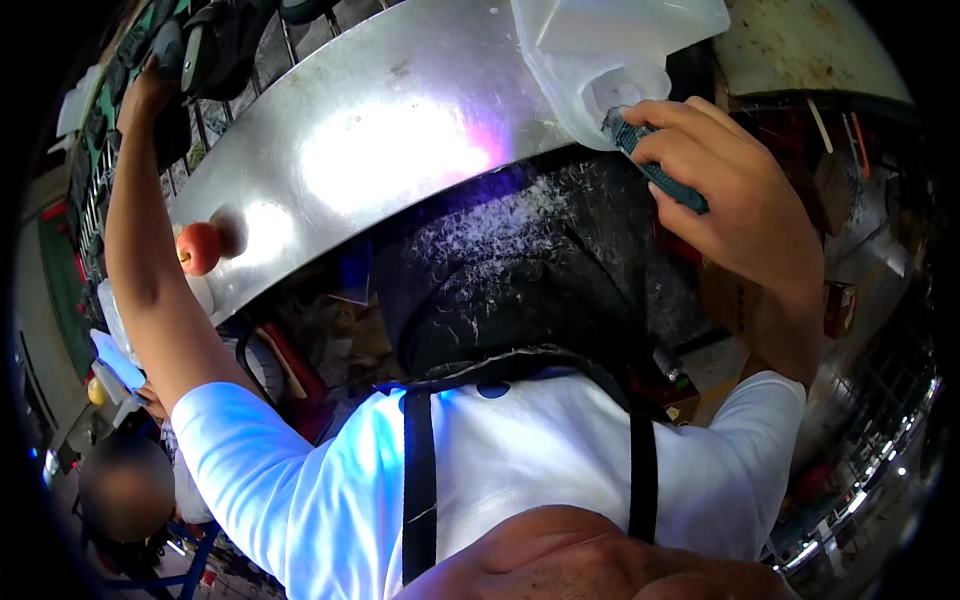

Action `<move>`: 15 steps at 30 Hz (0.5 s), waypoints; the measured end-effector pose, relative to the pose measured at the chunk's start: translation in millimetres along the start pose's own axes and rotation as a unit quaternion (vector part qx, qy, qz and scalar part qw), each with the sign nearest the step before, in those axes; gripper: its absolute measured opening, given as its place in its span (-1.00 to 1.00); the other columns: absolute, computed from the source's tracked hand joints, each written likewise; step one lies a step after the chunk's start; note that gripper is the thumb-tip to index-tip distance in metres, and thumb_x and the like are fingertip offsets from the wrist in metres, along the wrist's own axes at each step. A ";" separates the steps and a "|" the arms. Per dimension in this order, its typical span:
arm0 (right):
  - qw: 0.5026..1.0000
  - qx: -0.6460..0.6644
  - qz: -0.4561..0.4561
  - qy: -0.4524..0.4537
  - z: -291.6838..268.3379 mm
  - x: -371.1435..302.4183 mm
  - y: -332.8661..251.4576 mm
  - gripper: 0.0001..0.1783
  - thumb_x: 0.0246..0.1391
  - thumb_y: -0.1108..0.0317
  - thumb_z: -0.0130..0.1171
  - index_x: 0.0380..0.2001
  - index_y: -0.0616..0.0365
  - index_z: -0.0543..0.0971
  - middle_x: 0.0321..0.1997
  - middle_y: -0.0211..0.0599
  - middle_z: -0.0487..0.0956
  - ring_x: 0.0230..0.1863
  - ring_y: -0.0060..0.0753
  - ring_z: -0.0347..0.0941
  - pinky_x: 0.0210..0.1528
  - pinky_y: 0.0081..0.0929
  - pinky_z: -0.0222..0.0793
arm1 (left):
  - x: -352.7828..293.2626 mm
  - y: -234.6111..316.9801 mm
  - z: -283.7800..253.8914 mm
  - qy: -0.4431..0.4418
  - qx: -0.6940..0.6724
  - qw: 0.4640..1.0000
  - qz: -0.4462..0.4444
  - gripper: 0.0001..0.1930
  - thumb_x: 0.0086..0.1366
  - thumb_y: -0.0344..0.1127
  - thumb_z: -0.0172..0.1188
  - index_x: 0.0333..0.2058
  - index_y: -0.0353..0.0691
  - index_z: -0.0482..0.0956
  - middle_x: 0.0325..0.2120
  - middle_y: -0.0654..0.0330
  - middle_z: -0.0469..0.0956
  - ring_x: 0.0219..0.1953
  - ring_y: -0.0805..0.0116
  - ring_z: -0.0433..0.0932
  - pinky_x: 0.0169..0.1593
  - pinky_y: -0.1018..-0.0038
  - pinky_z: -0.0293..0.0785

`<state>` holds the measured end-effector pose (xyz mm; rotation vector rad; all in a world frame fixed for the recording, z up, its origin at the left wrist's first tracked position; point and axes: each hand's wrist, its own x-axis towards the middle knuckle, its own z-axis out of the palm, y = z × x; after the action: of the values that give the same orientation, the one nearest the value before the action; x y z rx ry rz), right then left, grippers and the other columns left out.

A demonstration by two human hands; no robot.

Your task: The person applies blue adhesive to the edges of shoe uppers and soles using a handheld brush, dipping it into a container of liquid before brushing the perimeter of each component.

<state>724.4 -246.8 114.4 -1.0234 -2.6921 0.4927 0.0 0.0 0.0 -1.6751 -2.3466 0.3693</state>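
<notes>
My right hand (725, 175) is closed round a short, dark teal piece with a ridged, mesh-like surface (660, 180). Its kind is unclear. Its upper end is beside a small round translucent cup (625, 88) at the lower end of a white translucent plastic container (600, 35). At the far left, my left arm is stretched out, and my left hand (145, 95) is at a grey shoe-like piece (168, 50) on a rack. The fingers of that hand are mostly hidden. A red apple (199, 248) lies on the shiny metal table (350, 90), near its left end.
Dark shoe-like pieces (235, 40) crowd the rack beyond the table. A black apron (510, 270) with white flecks hangs between me and the curved table edge. Another person (185, 480) is at the lower left. Cardboard boxes (730, 295) stand low on the right.
</notes>
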 end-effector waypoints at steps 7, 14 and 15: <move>0.984 0.175 0.021 0.024 -13.2 -7.4 -0.6 -0.72 -0.08 0.60 0.29 -0.21 0.25 0.61 -0.03 -0.15 0.68 -0.01 -0.10 0.64 0.03 -0.32 0.53 | -117.5 -32.9 -94.4 0.142 -0.017 0.981 -0.129 0.03 -0.05 0.55 0.27 0.43 0.50 0.17 0.15 -0.03 0.58 0.16 -0.11 0.56 0.15 0.06 0.49; 0.995 0.071 0.006 0.069 15.9 -21.3 -5.2 -0.74 -0.05 0.59 0.30 -0.22 0.23 0.58 0.02 -0.20 0.68 -0.21 -0.23 0.57 -0.11 -0.32 0.50 | -279.5 55.9 -184.9 0.345 -0.176 0.918 -0.084 -0.10 -0.13 0.13 0.63 0.20 -0.10 0.55 -0.16 0.17 0.75 -0.11 0.26 0.70 0.00 0.40 0.57; 0.994 0.086 0.005 0.067 11.6 -20.5 -3.9 -0.74 -0.03 0.59 0.30 -0.21 0.22 0.59 0.01 -0.20 0.69 -0.21 -0.25 0.58 -0.11 -0.33 0.51 | -296.5 74.3 -188.9 0.340 -0.324 0.882 -0.024 -0.14 -0.11 -0.02 0.64 0.19 -0.17 0.54 -0.17 0.16 0.74 -0.12 0.28 0.70 0.00 0.40 0.58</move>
<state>733.5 -266.1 103.4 -0.9848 -2.4789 0.6223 222.9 -244.7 139.8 -1.5885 -2.0267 -0.9711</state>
